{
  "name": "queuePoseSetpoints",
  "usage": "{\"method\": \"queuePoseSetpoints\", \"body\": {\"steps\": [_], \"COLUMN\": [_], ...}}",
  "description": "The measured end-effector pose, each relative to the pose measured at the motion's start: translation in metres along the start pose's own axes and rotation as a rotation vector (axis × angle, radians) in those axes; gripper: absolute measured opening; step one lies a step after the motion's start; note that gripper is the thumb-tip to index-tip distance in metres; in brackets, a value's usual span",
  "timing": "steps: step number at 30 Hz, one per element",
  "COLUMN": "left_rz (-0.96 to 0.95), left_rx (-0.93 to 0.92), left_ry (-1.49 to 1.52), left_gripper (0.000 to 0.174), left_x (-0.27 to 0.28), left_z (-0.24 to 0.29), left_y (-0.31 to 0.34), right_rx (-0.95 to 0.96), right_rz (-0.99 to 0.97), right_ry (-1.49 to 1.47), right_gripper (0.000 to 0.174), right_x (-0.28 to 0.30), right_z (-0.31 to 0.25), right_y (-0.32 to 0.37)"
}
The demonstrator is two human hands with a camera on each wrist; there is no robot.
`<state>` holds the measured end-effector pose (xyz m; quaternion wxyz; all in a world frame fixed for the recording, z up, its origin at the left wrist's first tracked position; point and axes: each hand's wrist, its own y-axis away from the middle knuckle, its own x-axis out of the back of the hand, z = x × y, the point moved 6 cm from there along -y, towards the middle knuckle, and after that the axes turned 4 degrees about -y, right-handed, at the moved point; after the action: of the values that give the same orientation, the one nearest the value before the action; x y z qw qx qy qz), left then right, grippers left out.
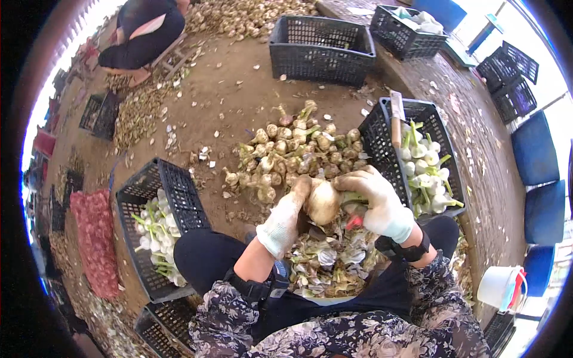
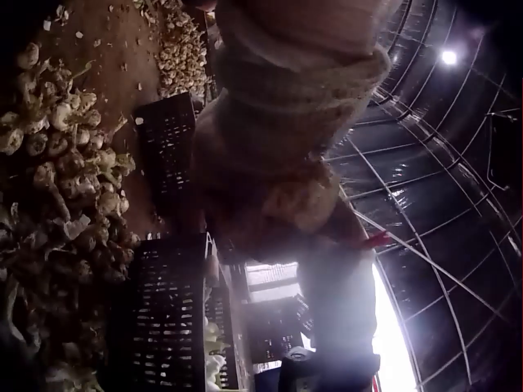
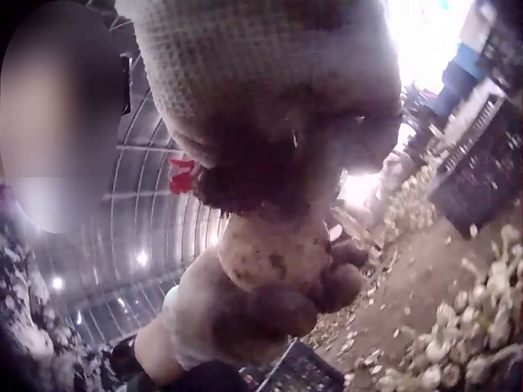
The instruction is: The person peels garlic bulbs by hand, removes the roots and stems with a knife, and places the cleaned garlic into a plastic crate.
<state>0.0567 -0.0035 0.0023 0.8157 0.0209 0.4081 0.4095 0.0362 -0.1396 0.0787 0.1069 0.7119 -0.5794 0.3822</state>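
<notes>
In the head view a large pale garlic bulb (image 1: 323, 203) is held up between two gloved hands. The left hand (image 1: 285, 216) grips its left side; the right hand (image 1: 377, 200) curls at its upper right, by a green stem and something red (image 1: 354, 221). The right wrist view shows the bulb (image 3: 276, 253) resting in the left hand's fingers (image 3: 261, 322), with the right hand (image 3: 274, 82) over it. Dark soil marks the glove fingertips. In the left wrist view the left hand (image 2: 282, 106) is dark and blurred.
A pile of garlic (image 1: 286, 155) lies ahead on the ground. Crates of trimmed bulbs stand at right (image 1: 382, 137) and left (image 1: 170, 191), with a flat-bladed tool (image 1: 396, 122) on the right one. Peelings (image 1: 328, 262) lie between the legs. Another person (image 1: 146, 36) sits at upper left.
</notes>
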Motion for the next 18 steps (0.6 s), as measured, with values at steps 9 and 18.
{"method": "queuePoseSetpoints", "body": {"steps": [9, 18], "left_rz": [0.11, 0.226], "left_rx": [-0.38, -0.976], "left_ry": [-0.434, -1.269], "left_gripper": [0.068, 0.076], "left_x": [-0.03, -0.055], "left_z": [0.016, 0.028], "left_y": [-0.005, 0.005], "right_rx": [-0.613, -0.568], "right_rz": [0.518, 0.522], "right_ry": [-1.214, -0.93], "right_gripper": [0.034, 0.024], "right_x": [-0.025, -0.01], "right_z": [0.054, 0.047], "right_y": [0.053, 0.041]}}
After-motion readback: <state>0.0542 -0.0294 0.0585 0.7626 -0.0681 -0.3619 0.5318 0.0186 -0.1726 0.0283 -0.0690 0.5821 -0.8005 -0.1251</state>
